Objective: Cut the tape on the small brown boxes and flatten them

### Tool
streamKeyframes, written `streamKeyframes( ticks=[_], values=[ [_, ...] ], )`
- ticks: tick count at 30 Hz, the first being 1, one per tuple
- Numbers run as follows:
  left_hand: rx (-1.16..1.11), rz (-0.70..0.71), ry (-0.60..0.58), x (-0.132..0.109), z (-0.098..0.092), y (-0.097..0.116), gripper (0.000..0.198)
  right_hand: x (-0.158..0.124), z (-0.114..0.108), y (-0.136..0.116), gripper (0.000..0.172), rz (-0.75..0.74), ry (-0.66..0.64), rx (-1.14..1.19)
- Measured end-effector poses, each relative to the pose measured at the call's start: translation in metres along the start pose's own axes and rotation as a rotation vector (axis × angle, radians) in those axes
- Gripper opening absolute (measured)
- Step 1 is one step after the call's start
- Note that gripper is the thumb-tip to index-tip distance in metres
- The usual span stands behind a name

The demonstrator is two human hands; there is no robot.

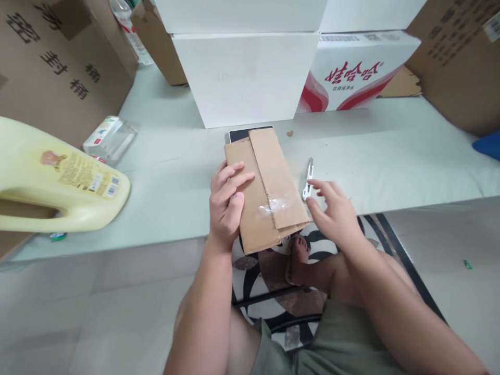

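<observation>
A small flat brown cardboard box point(244, 208) juts over the table's front edge, a strip of clear tape across its flap seam. My left hand point(228, 203) grips its left side, fingers lying over the top face. To the right of the box, a slim white and grey utility knife point(310, 172) lies on the table. My right hand point(332, 208) is at the knife's near end with thumb and fingers apart; whether the fingertips touch it I cannot tell. Behind the box, a dark flat object with a pale rim point(239, 135) shows partly, the rest hidden under the cardboard.
White cartons point(246, 78) and a red-and-white printed carton point(351, 73) stand at the back. On the left are a yellow jug point(89, 182), a clear plastic package point(113, 140) and a large brown carton point(58, 67). Another brown carton point(461, 62) is at the right.
</observation>
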State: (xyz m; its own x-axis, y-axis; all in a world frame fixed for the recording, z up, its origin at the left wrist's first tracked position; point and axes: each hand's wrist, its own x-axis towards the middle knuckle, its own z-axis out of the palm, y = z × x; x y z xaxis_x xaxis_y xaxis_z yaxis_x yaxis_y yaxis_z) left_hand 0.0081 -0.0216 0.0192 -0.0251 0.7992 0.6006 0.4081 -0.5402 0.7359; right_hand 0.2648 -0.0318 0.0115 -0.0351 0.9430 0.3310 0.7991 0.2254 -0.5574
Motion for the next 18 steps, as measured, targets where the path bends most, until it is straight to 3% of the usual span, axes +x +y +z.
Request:
streamKeyframes(
  ticks=[3, 6, 9, 14, 16, 18],
  values=[
    [0.002, 0.011, 0.013, 0.000, 0.001, -0.001, 0.038, 0.003, 0.015, 0.014, 0.045, 0.043, -0.204, -0.242],
    [0.017, 0.014, 0.015, 0.000, 0.002, -0.002, 0.038, 0.005, 0.019, 0.012, 0.030, 0.095, -0.317, -0.351],
    [0.018, 0.020, 0.020, 0.000, 0.003, -0.003, 0.038, 0.006, 0.014, 0.006, 0.019, 0.184, -0.348, -0.311],
    [0.016, 0.015, 0.023, 0.000, 0.004, -0.003, 0.038, 0.001, 0.002, -0.004, 0.025, 0.311, -0.252, -0.048],
    [0.020, 0.017, 0.024, -0.001, 0.004, -0.003, 0.039, -0.005, -0.006, -0.008, 0.023, 0.270, -0.147, 0.137],
    [0.021, 0.022, 0.027, -0.001, 0.005, -0.003, 0.039, -0.015, -0.015, -0.010, 0.023, 0.137, 0.042, 0.320]
  ],
)
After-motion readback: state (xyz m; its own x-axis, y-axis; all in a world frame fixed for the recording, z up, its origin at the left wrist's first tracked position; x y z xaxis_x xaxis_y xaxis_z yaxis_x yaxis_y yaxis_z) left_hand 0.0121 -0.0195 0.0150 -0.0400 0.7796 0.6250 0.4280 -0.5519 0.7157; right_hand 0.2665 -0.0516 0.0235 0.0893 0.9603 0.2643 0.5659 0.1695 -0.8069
